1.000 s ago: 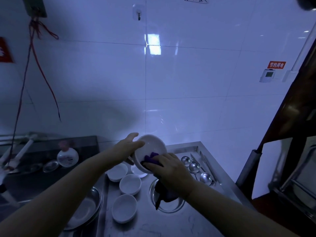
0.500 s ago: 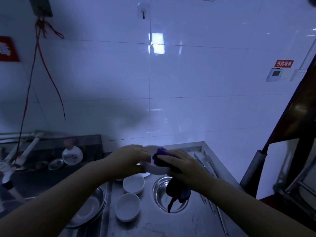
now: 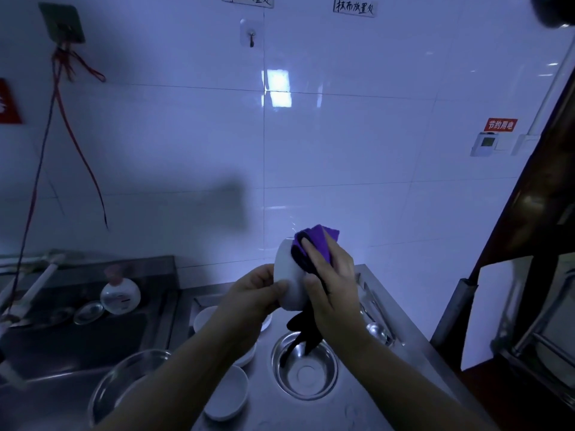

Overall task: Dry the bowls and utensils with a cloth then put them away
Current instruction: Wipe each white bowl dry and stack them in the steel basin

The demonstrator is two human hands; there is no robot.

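A soap bottle [image 3: 120, 296] stands behind the dark sink [image 3: 74, 334]. On the tiled wall [image 3: 342, 169] hang a hook [image 3: 251, 38], two handwritten labels, a red sign [image 3: 500, 124] above a thermostat [image 3: 486, 144], and red cords [image 3: 67, 119].

white tiled wall [image 3: 342, 169] | steel counter [image 3: 357, 412] | dim bluish light

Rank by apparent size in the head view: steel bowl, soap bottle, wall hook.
1. Steel bowl, clearly largest, though nearest the camera.
2. Soap bottle, farther off, so its true size is unsure.
3. Wall hook, smallest.
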